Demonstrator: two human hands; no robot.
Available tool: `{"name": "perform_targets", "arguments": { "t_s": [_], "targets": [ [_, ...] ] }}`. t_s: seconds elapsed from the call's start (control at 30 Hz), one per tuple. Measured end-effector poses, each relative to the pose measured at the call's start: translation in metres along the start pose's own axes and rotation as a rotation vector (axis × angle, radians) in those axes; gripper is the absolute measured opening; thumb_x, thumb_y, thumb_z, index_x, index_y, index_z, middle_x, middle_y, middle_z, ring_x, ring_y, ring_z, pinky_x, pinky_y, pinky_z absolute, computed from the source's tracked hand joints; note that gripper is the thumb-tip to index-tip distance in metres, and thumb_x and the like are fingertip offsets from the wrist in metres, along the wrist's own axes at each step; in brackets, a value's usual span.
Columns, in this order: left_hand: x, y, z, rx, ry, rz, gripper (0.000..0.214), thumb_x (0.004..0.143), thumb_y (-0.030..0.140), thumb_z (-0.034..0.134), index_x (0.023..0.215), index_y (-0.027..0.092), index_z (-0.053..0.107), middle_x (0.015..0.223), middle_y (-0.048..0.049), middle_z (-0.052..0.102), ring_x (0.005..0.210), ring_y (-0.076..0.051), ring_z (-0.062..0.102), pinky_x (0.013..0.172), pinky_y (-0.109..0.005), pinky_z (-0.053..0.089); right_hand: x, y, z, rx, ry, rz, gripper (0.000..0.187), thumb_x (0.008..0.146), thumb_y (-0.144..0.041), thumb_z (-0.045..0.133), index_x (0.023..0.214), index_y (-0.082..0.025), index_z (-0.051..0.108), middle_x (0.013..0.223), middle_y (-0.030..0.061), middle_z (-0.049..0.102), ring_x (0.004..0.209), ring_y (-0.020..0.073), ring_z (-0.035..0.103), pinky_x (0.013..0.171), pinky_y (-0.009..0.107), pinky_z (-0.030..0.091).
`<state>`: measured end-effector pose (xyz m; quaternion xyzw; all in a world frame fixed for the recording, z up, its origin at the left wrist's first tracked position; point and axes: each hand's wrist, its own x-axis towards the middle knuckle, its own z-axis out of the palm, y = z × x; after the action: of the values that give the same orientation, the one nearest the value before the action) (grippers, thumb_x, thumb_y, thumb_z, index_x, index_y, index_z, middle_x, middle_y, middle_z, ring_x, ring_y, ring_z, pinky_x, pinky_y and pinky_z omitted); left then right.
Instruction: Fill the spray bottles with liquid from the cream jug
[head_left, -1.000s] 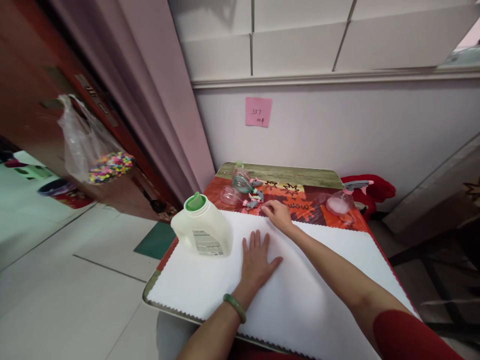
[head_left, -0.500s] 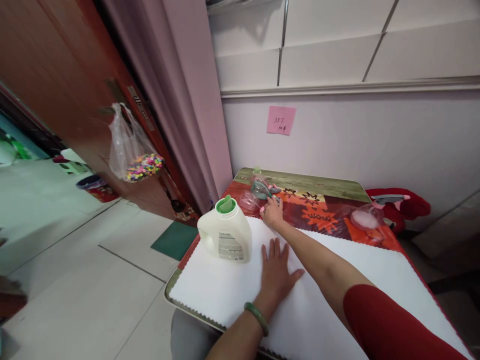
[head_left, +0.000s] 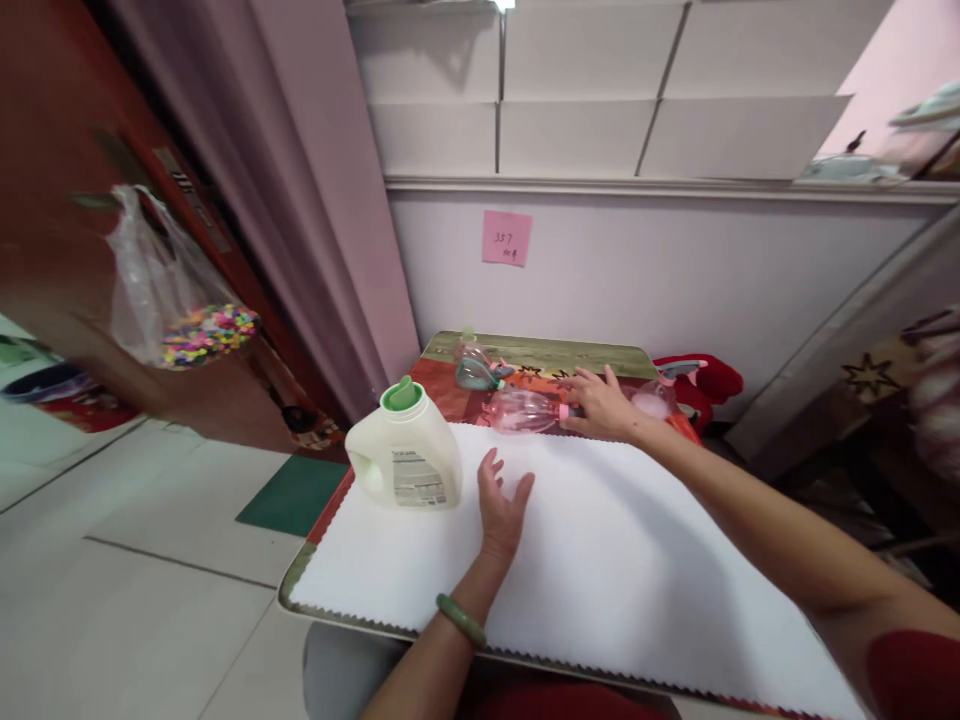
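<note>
My left hand [head_left: 501, 508], with a green bangle at its wrist, hovers over the white mat [head_left: 600, 540], fingers apart and empty. To its left, a cream detergent jug [head_left: 416, 460] with a green inner spout stands upright on the mat. My right hand [head_left: 604, 405] reaches over the mat's far edge, fingers spread. Its fingertips are close to the pink nozzle end of a clear spray bottle [head_left: 523, 411] lying on its side; whether they touch is unclear. Behind that is a clear spray bottle with a grey trigger [head_left: 475, 370]. Another clear bottle [head_left: 654, 400] is partly hidden beyond my right wrist.
A pink note [head_left: 507, 238] is stuck on the wall behind the table. A plastic bag of colourful beads [head_left: 210, 335] hangs from the door handle at left. Something red [head_left: 720, 378] sits past the table's far right corner. A bin [head_left: 82, 400] stands on the floor.
My right hand has moved right, off the things at the table's back left. My left hand has lifted from the mat and curled slightly. The view has turned right.
</note>
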<state>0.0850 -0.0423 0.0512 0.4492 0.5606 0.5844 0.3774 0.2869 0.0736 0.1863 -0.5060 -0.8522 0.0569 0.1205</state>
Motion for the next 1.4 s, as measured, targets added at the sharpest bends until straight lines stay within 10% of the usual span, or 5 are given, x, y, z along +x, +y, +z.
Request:
{"name": "perform_targets", "arguments": {
  "t_s": [0.47, 0.67, 0.8, 1.03, 1.4],
  "targets": [
    [-0.009, 0.068, -0.003, -0.766, -0.288, -0.498, 0.058, 0.081, 0.053, 0.077, 0.128, 0.025, 0.059, 0.115, -0.0083, 0.066, 0.11, -0.029, 0.068, 0.077, -0.044, 0.065, -0.072, -0.033, -0.06, 0.024, 0.141, -0.36, 0.049, 0.092, -0.007, 0.049, 0.126, -0.036, 0.068, 0.15, -0.0081, 0.057, 0.157, 0.025, 0.025, 0.129, 0.063, 0.002],
    [-0.026, 0.07, -0.001, -0.851, -0.254, -0.52, 0.042, 0.08, 0.037, 0.078, 0.115, 0.022, 0.06, 0.118, -0.0089, 0.066, 0.109, -0.027, 0.069, 0.092, -0.049, 0.06, -0.116, -0.058, -0.023, 0.49, 0.667, 0.115, 0.052, 0.092, -0.027, 0.054, 0.143, -0.027, 0.052, 0.154, 0.0071, 0.052, 0.15, 0.0297, 0.038, 0.124, 0.06, 0.027],
    [-0.043, 0.069, -0.001, -0.757, -0.187, -0.27, 0.057, 0.075, 0.033, 0.083, 0.122, 0.027, 0.05, 0.126, -0.007, 0.06, 0.117, -0.028, 0.065, 0.096, -0.054, 0.057, -0.129, -0.077, 0.026, 1.291, 0.598, 0.523, 0.047, 0.085, -0.053, 0.066, 0.122, -0.025, 0.06, 0.131, 0.0127, 0.069, 0.121, 0.0312, 0.067, 0.1, 0.052, 0.052],
    [-0.071, 0.05, -0.019, -0.13, -0.217, 0.504, 0.088, 0.069, 0.03, 0.088, 0.14, 0.026, 0.036, 0.142, -0.0179, 0.046, 0.13, -0.034, 0.055, 0.103, -0.054, 0.053, -0.114, -0.113, 0.035, 1.938, 0.516, 0.513, 0.043, 0.064, -0.056, 0.089, 0.087, -0.026, 0.069, 0.095, 0.0012, 0.078, 0.1, 0.0232, 0.071, 0.096, 0.038, 0.053],
    [-0.066, 0.027, -0.056, 0.448, -0.118, 1.198, 0.083, 0.082, 0.03, 0.08, 0.15, 0.021, 0.033, 0.161, -0.0249, 0.027, 0.147, -0.038, 0.037, 0.107, -0.058, 0.05, -0.11, -0.142, 0.059, 2.096, 0.642, 0.67, 0.043, 0.061, -0.049, 0.095, 0.072, -0.023, 0.062, 0.072, -0.0033, 0.073, 0.076, 0.0176, 0.069, 0.077, 0.031, 0.053]
  ]
}}
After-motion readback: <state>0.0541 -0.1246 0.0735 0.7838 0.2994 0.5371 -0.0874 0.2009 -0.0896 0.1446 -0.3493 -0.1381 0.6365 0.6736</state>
